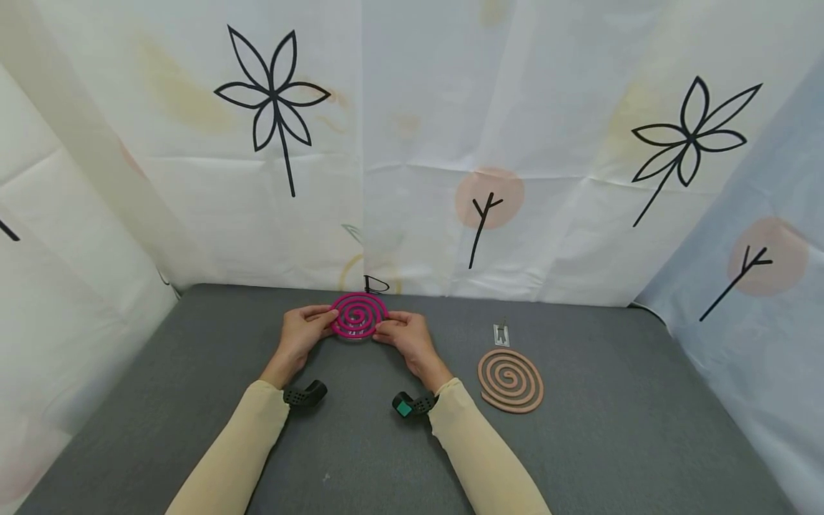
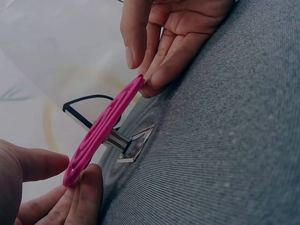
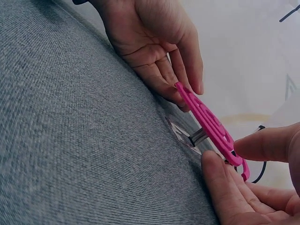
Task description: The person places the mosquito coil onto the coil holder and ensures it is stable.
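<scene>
White curtain (image 1: 412,129) hangs behind and at both sides, printed with black leaf sprays, thin twigs and peach discs. Grey cloth-like worktop (image 1: 360,458) in front of you.

You've got the pink coil (image 1: 358,295), a flat spiral, between both hands near the back edge of the worktop, a bit left of that edge's middle. Your left hand (image 1: 300,336) pinches its left rim, thumb on the upper face, fingers underneath. Your right hand (image 1: 412,342) pinches the right rim the same way. Coil is raised off the cloth, above a small metal stand (image 2: 118,139). Stand's base frame lies flat on the worktop and its upright reaches the coil; can't tell whether the coil rests on it or only your fingers carry it.

Off to your right, nearer the right edge than the pink one, a brown coil (image 1: 511,381) lies flat on the worktop, well apart from your hands. Second metal stand (image 1: 501,335) sits just beyond it, between it and the back edge; detail too small to read.

You wear pale yellow sleeves (image 1: 238,443) and a dark band on each wrist, left band (image 1: 305,394) plain, right band (image 1: 414,405) with a green square.
</scene>
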A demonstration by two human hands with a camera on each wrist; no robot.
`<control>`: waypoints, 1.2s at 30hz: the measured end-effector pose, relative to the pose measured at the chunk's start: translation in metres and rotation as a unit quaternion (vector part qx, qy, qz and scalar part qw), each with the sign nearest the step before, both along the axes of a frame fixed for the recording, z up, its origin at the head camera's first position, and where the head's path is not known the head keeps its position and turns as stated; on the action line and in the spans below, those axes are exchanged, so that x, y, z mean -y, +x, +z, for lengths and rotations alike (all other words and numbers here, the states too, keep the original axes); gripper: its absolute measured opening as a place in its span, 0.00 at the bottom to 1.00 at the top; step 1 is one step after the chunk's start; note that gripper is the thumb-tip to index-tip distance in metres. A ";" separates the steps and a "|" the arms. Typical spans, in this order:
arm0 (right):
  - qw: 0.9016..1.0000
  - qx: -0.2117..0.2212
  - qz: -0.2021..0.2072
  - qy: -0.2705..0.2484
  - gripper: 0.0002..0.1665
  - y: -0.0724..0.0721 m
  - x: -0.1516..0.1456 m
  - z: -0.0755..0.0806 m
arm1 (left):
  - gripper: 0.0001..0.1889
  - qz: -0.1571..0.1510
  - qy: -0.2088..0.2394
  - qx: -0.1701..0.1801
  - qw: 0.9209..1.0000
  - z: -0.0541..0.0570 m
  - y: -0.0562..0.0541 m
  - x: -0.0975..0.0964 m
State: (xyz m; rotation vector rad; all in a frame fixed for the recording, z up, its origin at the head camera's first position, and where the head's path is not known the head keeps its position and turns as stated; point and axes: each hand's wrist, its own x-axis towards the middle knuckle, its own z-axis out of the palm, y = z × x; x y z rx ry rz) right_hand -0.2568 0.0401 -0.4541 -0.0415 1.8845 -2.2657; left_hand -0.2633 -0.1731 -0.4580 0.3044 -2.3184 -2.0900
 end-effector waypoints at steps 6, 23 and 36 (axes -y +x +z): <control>1.000 0.003 0.001 0.013 0.29 0.001 -0.001 0.002 | 0.21 -0.007 -0.002 -0.002 1.000 0.001 0.002 0.000; 0.999 0.010 -0.002 0.032 0.29 0.002 -0.011 0.008 | 0.23 -0.034 -0.015 -0.007 0.999 0.004 0.003 0.004; 0.999 0.011 -0.011 0.028 0.30 0.002 -0.024 0.012 | 0.26 -0.023 -0.064 -0.031 0.997 0.013 0.005 0.011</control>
